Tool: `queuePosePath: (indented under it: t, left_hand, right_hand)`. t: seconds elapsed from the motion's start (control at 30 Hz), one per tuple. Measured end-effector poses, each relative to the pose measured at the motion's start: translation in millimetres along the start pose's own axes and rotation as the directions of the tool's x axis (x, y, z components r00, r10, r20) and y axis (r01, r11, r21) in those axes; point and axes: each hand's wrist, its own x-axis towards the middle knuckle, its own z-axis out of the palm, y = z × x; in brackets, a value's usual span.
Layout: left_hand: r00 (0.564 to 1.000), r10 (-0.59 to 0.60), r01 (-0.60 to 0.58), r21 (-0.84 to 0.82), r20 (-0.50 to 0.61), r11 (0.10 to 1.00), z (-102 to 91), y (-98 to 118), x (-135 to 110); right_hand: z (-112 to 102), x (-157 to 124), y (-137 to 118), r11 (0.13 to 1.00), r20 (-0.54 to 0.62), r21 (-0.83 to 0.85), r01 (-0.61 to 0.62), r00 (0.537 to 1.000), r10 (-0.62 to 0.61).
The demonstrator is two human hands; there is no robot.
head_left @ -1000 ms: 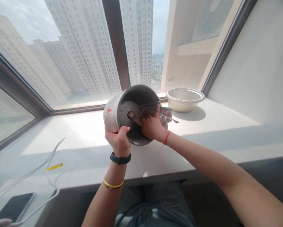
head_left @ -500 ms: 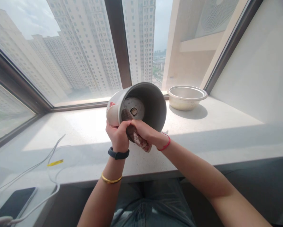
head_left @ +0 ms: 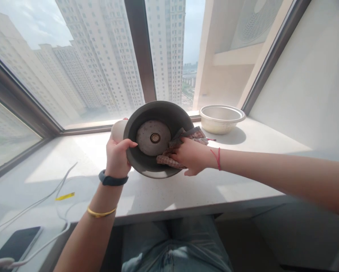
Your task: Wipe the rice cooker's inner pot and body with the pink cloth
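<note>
From where I stand, the grey-lined pot (head_left: 158, 109) is tipped over the white counter (head_left: 152, 194), its mouth turned towards the person; whether it touches the surface I can't tell. The left hand (head_left: 116, 153) grips it at the pot's eight o'clock, thumb hooked over the rim and pointing inward, the other fingers mostly hidden behind the wall, wrist below. That forearm rises from seven o'clock.

The right forearm comes in almost level from between three and four o'clock. Its hand (head_left: 193, 153) has the fingers bunched on a checked cloth (head_left: 171, 161), held against the inside wall at four o'clock, part of it hanging over the rim at three.

A pale basin (head_left: 223, 126) sits between two and three o'clock. At eight o'clock a yellow tag (head_left: 65, 196) lies by a cable; any print on it is too small to read.
</note>
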Motion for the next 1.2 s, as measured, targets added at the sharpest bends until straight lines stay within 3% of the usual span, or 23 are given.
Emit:
queuePosePath:
  t: [0.13, 0.27, 0.33, 0.43, 0.5, 0.57, 0.6, 0.63, 0.7, 0.77, 0.83, 0.93, 1.07, 1.2]
  left_hand:
    - [0.984, -0.098, 0.083, 0.103, 0.146, 0.991, -2.1, 20, 29]
    - [0.943, -0.173, 0.121, 0.191, 0.285, 0.974, 7.4, 29, 57]
    - [0.942, -0.120, 0.053, 0.212, 0.313, 0.976, 8.1, 29, 62]
    - [0.972, 0.115, -0.175, 0.310, 0.204, 0.934, -5.1, 22, 47]
    - [0.984, 0.176, -0.175, 0.458, 0.041, 0.872, -19.3, 11, 22]
    - [0.992, 0.044, 0.031, 0.558, -0.121, 0.829, -30.1, -3, -9]
    - [0.984, -0.099, 0.165, 0.553, -0.148, 0.817, -32.5, -11, -23]
    - [0.953, -0.271, 0.302, 0.527, -0.137, 0.795, -32.6, -19, -35]
    - [0.835, -0.545, 0.525, 0.416, -0.079, 0.743, -26.9, -33, -50]
    - [0.766, -0.641, 0.625, 0.283, -0.047, 0.727, -18.2, -42, -52]
    - [0.764, -0.642, 0.638, 0.213, -0.059, 0.740, -12.3, -44, -46]
    - [0.756, -0.651, 0.645, 0.243, -0.066, 0.724, -14.6, -35, -35]
    - [0.778, -0.619, 0.603, 0.405, -0.108, 0.687, -30.6, -12, -23]
    - [0.780, -0.625, 0.507, 0.616, -0.032, 0.602, -38.2, 18, -5]
  right_hand:
    - [1, 7, 4, 0.988, 0.065, -0.145, 0.050, 0.997, -0.041]
    - [9, 20, -18, 0.995, 0.038, -0.061, 0.074, 0.997, -0.072]
    - [12, 26, -30, 0.996, -0.006, -0.036, 0.084, 0.996, -0.084]
    - [12, 30, -41, 0.999, -0.068, -0.024, 0.026, 0.997, -0.028]
    - [10, 31, -45, 0.999, -0.078, -0.009, -0.040, 0.996, 0.039]
    - [8, 33, -48, 0.997, -0.075, 0.004, -0.082, 0.994, 0.082]
    - [8, 34, -49, 0.996, -0.074, 0.007, -0.088, 0.993, 0.088]
    - [8, 36, -50, 0.996, -0.082, 0.008, -0.086, 0.993, 0.086]
    - [9, 39, -53, 0.997, -0.108, -0.002, -0.079, 0.991, 0.078]
    - [10, 42, -55, 0.997, -0.127, -0.015, -0.081, 0.989, 0.078]
    - [8, 44, -55, 0.996, -0.118, -0.014, -0.086, 0.989, 0.084]
    - [3, 41, -50, 0.997, -0.058, 0.000, -0.072, 0.996, 0.072]
    - [-2, 29, -35, 0.996, 0.042, -0.078, -0.031, 0.999, 0.034]
    - [1, 16, -21, 0.972, 0.126, -0.232, 0.033, 0.992, -0.004]
